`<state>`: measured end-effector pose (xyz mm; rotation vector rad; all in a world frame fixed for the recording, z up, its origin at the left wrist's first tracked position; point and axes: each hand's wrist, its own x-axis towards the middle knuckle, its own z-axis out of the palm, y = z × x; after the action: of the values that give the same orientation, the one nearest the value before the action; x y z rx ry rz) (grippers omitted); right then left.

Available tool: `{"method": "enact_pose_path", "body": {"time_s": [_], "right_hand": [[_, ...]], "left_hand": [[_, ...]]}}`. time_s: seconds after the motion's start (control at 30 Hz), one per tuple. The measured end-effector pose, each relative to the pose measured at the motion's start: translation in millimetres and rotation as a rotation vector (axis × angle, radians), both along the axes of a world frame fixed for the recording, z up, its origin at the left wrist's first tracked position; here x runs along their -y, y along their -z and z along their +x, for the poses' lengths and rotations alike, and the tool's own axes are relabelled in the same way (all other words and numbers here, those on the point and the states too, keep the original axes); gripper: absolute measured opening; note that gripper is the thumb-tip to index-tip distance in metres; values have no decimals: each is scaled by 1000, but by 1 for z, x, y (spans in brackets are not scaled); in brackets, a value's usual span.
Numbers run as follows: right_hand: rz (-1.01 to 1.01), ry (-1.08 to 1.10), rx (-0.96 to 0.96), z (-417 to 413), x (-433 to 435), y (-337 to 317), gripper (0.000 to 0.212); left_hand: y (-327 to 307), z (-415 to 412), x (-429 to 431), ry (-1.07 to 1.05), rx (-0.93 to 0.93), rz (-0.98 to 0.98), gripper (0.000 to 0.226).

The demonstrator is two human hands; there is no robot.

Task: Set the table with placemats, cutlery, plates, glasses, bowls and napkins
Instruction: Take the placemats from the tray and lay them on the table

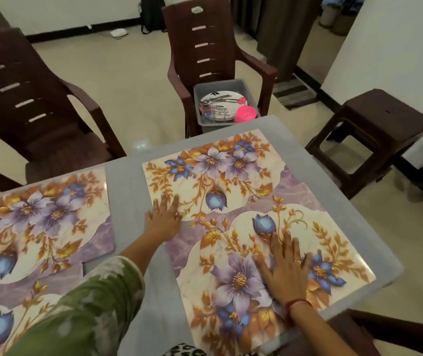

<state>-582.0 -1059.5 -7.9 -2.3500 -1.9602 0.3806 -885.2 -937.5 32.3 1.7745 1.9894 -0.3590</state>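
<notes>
Grey table [128,181], floral placemats [231,191], brown chairs [205,47].

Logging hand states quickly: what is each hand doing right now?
Left hand: open, flat on the near edge of the right placemat, holding nothing.
Right hand: open, fingers spread flat on the same placemat, holding nothing.

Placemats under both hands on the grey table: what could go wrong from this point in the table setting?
1. The right-side placemats reach nearly to the table edge; a push from the right hand might slide one over it.
2. The left hand rests on the mat's edge, so pressing could skew it against its neighbour.
3. The plates and cutlery sit in a grey tub on the chair beyond the table; reaching across may drag the sleeve over the left placemats.
</notes>
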Motion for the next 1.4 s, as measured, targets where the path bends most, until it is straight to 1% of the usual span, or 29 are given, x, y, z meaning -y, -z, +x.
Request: {"method": "enact_pose_path", "body": {"time_s": [0.2,0.33,0.53,0.6,0.7,0.77,0.83,0.9,0.97,1.0,1.1,1.17,1.23,1.33,1.4], "right_hand": [[15,14,1,3,-6,-1,79],[9,26,18,2,-9,-2,78],[-30,14,34,3,-18,-5,79],[-14,8,39,3,-17,-6,81],[77,-34,-3,-6,-15,-18,81],[149,-120,-78,-25,-15,-26,77],[181,-241,-155,-58,-16,-32,72],[177,-392,-181,-103,-11,-36,68],[159,-574,-194,-150,1,-36,63],[139,-686,-201,-175,9,-35,62],[88,-1001,-173,-247,37,-30,65],[47,-1160,-145,-290,56,-28,68],[-14,-1241,-104,-324,73,-26,69],[-133,-1253,-26,-349,83,-22,68],[-156,-1263,2,-355,84,-17,70]], "left_hand": [[-1,-15,-29,-56,4,6,58],[1,-29,-46,-46,25,8,59],[3,-35,-52,-63,50,32,62],[-2,-39,-45,-117,111,141,64],[-16,-66,-24,-262,184,434,60],[-22,-102,-2,-367,127,562,58],[-22,-149,28,-452,23,595,60],[-17,-197,63,-589,-6,518,65],[-12,-234,93,-734,-5,380,74],[-10,-248,106,-772,-4,321,79],[-6,-279,127,-790,35,192,95],[-6,-293,133,-792,45,122,102],[-5,-303,132,-783,66,76,105],[-7,-319,123,-768,124,50,104],[-7,-333,118,-766,152,43,103]]}}
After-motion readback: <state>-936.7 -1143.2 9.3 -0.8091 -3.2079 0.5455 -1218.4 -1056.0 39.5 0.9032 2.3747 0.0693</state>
